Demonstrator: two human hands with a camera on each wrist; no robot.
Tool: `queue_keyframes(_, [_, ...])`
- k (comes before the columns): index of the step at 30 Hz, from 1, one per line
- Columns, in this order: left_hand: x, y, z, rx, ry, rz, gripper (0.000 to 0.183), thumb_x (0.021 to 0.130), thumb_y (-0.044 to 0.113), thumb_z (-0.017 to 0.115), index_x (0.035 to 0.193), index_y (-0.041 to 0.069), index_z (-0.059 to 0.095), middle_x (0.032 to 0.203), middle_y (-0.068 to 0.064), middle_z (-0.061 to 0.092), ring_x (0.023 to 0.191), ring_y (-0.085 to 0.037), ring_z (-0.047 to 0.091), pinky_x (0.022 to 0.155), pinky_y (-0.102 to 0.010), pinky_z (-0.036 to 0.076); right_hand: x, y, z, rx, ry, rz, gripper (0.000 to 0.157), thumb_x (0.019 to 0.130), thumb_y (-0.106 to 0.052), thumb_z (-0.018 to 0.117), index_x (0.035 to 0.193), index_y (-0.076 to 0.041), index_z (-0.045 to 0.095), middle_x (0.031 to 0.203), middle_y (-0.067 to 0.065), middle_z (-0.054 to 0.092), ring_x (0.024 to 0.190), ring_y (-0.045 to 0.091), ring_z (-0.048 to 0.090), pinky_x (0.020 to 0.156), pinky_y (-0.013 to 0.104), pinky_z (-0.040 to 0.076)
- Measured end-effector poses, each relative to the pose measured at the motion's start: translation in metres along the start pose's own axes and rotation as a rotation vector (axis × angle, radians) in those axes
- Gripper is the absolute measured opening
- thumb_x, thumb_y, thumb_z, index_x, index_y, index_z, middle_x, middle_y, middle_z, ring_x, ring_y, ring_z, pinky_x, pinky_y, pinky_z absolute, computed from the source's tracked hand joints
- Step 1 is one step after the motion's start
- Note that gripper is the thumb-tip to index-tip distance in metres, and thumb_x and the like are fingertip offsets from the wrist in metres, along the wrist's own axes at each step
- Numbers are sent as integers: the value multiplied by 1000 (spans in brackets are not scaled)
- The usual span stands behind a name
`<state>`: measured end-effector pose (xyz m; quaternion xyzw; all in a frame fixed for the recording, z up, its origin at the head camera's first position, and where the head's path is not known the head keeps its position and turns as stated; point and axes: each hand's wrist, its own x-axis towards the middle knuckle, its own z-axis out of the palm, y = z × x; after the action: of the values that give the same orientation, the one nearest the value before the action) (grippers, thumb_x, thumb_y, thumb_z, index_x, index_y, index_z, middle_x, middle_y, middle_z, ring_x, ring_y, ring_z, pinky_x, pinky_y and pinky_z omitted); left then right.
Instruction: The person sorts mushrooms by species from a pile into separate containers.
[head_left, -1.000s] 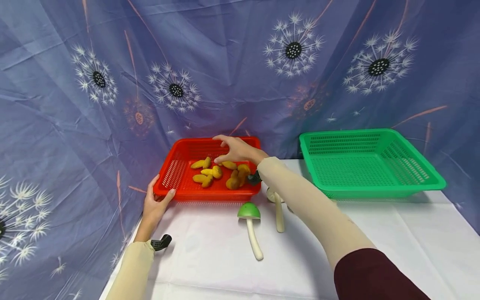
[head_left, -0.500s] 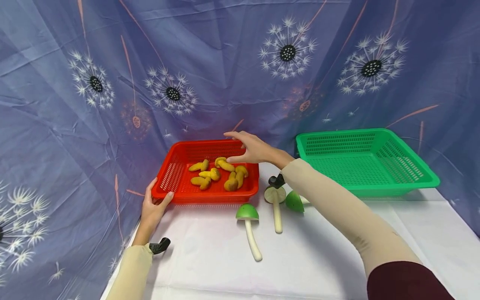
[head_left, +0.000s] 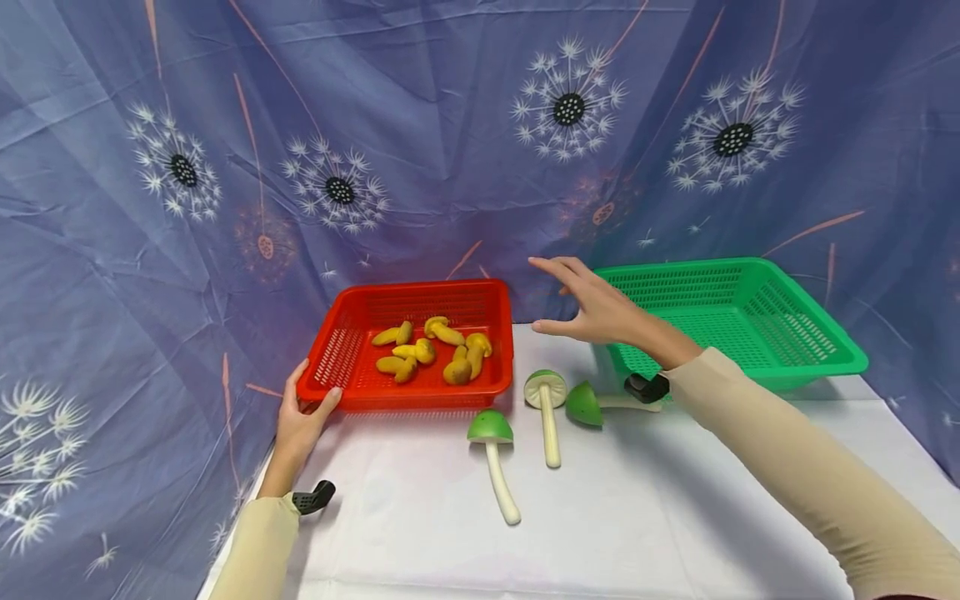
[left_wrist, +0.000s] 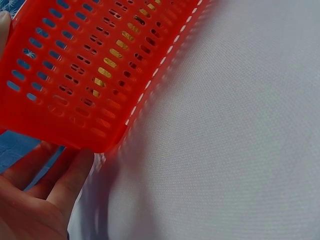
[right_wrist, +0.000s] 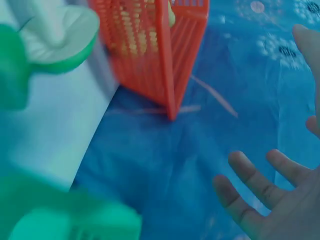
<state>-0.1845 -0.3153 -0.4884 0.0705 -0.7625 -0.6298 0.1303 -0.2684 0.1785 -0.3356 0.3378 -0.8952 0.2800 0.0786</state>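
At the front left corner of the red basket (head_left: 420, 399), my left hand (head_left: 296, 433) grips, its thumb over the front rim and its fingers round the left side. In the left wrist view, fingertips (left_wrist: 82, 162) touch the basket's underside at that corner. Several yellow-brown toy mushrooms (head_left: 424, 351) lie inside. My right hand (head_left: 600, 310) hovers between the two baskets with fingers spread and nothing in it. Below it on the cloth lie three green-capped toy mushrooms: one near the basket front (head_left: 491, 427), one gills up (head_left: 550, 425), one on its side (head_left: 585, 405).
A green basket (head_left: 727, 329) stands at the right, its near left part behind my right hand and forearm. White cloth (head_left: 420, 500) covers the table. A blue curtain with dandelion prints (head_left: 465, 192) hangs close behind and along the left.
My right hand has moved out of the red basket to the right, toward the green one, with fingers spread. My left hand keeps its grip on the corner.
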Motion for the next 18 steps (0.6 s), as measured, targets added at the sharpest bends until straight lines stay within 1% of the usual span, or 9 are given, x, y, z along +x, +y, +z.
queue_keyframes(2, [0,0,0,1,-7,5,86,96,15,75,164,31,25,152,-17,44,119,-11,52,87,-8,49,-17,7,-8,-38,36,39,94,87,-48,81,163,-36,27,157,10,36,107,23,59,73,45,53])
queue_keyframes(4, [1,1,-1,5,-14,7,86,96,16,75,164,32,24,152,-17,44,118,-10,53,88,-8,48,-34,15,-15,-78,75,78,94,87,-48,81,163,-36,26,157,10,36,103,22,59,66,42,50])
queue_keyframes(6, [1,1,-2,6,-19,8,87,96,16,74,164,32,23,152,-17,44,118,-10,53,88,-8,48,-51,24,-20,-95,114,108,95,87,-45,81,163,-35,26,156,11,37,101,21,59,64,40,48])
queue_keyframes(8, [0,2,-2,6,-22,5,87,96,15,74,164,31,22,153,-16,44,120,-12,52,88,-7,47,-69,32,-24,-111,153,130,95,87,-42,81,164,-33,26,155,14,38,100,24,60,65,40,47])
queue_keyframes(12, [-3,4,-1,5,-19,3,87,96,13,73,164,30,22,154,-17,43,124,-18,51,89,-7,47,-103,47,-28,-137,213,200,97,87,-39,82,164,-27,25,154,21,37,101,32,58,66,45,46])
queue_keyframes(16, [-4,3,0,11,-18,-6,87,97,14,73,165,31,21,155,-17,42,125,-17,50,88,-6,46,-135,55,-34,-145,270,311,99,87,-41,81,165,-27,22,155,25,35,107,39,58,68,54,47])
queue_keyframes(18, [-3,1,0,9,-17,-11,87,97,14,73,165,31,21,155,-17,42,123,-15,50,88,-6,46,-151,59,-37,-159,303,370,101,86,-44,81,165,-30,20,155,26,36,109,41,56,66,56,47])
